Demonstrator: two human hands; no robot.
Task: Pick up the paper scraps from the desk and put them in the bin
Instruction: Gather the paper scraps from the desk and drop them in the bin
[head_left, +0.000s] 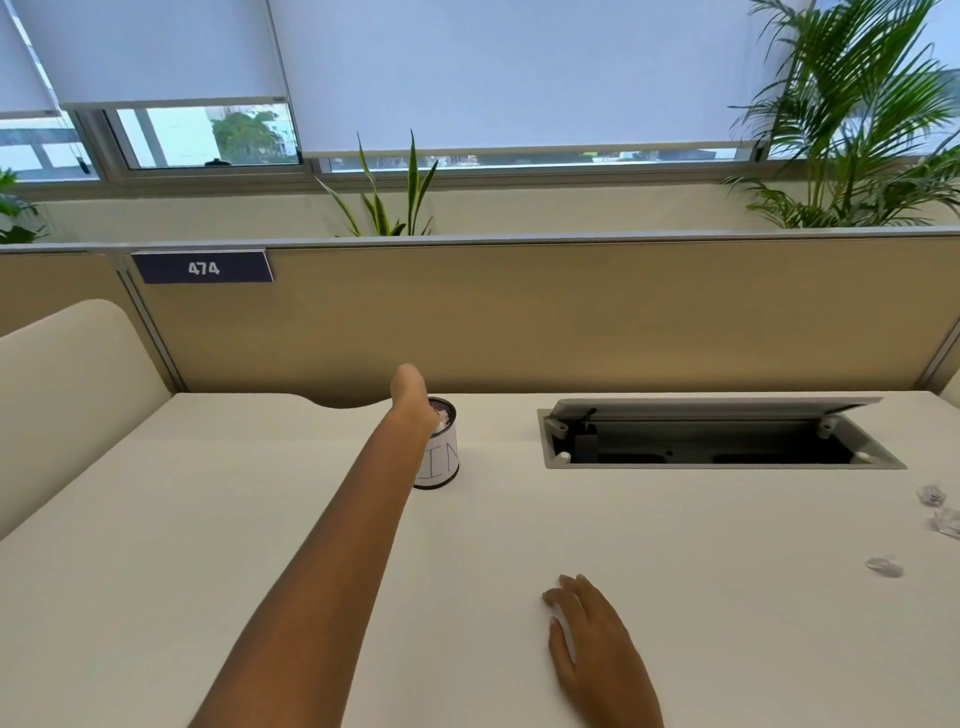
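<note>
1. Three crumpled paper scraps are seen at the right edge of the frame, lying on the bench (675, 545): one scrap (931, 495) highest, a second scrap (946, 521) just below it, and a third scrap (884, 566) lower and further left, apart from the other two.
2. More white crumpled paper (443, 419) is visible inside the bin (440, 457), at its open top.
3. The bin is a small round container with a dark rim and a white paper label bearing handwritten letters; it stands upright on the bench, left of centre in the frame, well apart from the loose scraps.
4. The left hand (411, 397) is held over the bin's rim with the arm stretched out from the lower left of the frame; its fingers are turned away from the camera, so the state of its grip cannot be told.
5. The right hand (592, 639) is laid flat on the bench at the lower centre, palm down, fingers extended and nothing grasped.
6. An open cable hatch (717, 436) with a raised grey lid is set into the bench at the centre right.
7. A tan partition (571, 312) is seen behind the bench, carrying a dark label (202, 268) marked 474 at the upper left.
8. Green plants (852, 130) and windows with lowered blinds (493, 67) are seen above the partition.
</note>
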